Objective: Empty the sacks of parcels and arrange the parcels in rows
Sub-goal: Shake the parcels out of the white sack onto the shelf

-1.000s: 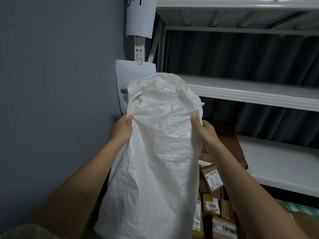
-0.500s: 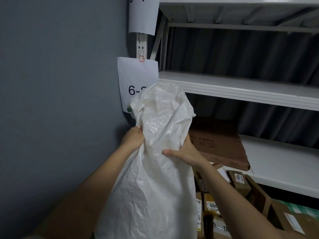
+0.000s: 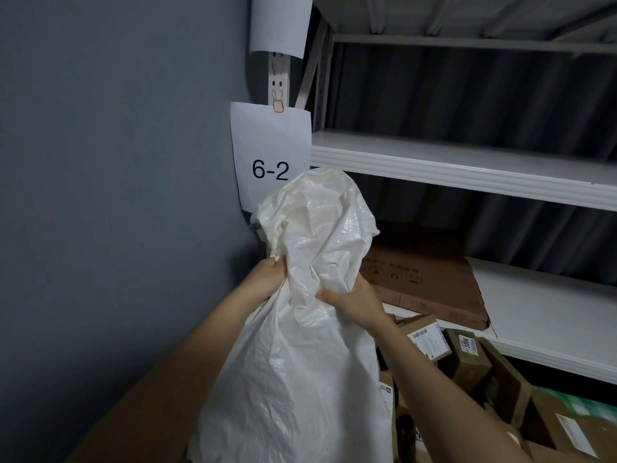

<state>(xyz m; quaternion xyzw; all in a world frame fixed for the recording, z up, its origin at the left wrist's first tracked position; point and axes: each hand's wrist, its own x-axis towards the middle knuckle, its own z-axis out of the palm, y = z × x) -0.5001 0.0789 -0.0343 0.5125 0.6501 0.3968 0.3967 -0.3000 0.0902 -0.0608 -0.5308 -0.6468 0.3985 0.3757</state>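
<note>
A white woven sack (image 3: 310, 355) hangs upside down in front of me, its closed bottom bunched at the top. My left hand (image 3: 267, 279) grips the sack's left side near that bunched end. My right hand (image 3: 350, 299) grips a fold of it on the right. Brown cardboard parcels (image 3: 467, 362) with white labels lie piled below and to the right of the sack. The sack's lower end is out of view.
A white metal rack has shelves (image 3: 467, 165) at the right; a flat brown carton (image 3: 424, 279) lies on the lower shelf (image 3: 551, 315). A paper sign reading 6-2 (image 3: 270, 155) hangs on the rack post. A grey wall (image 3: 117, 195) stands on the left.
The sack has come down from its raised height and bunched narrower. My right hand shifted from the sack's right edge to a fold nearer its middle. More parcels show at the lower right.
</note>
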